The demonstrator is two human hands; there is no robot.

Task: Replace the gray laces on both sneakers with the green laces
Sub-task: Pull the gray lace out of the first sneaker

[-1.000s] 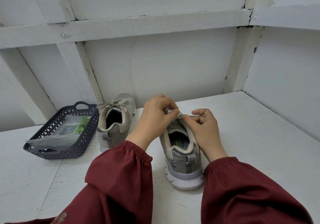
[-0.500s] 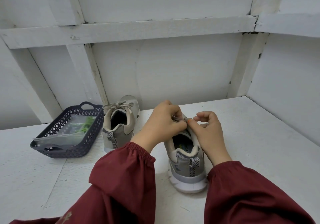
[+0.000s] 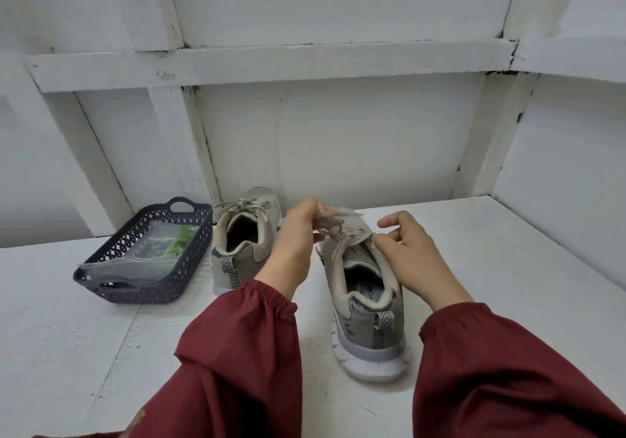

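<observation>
Loosely bunched, the gray lace is gripped by left fingers; right fingers apparently pinch the sneaker.

The hands, earlier pinched together over the tongue of the right-hand sneaker, have parted. The left hand now lifts the gray lace up and to the left of the tongue, its strands hanging loose. The right hand has shifted to the tongue's right edge, index finger raised.
</observation>
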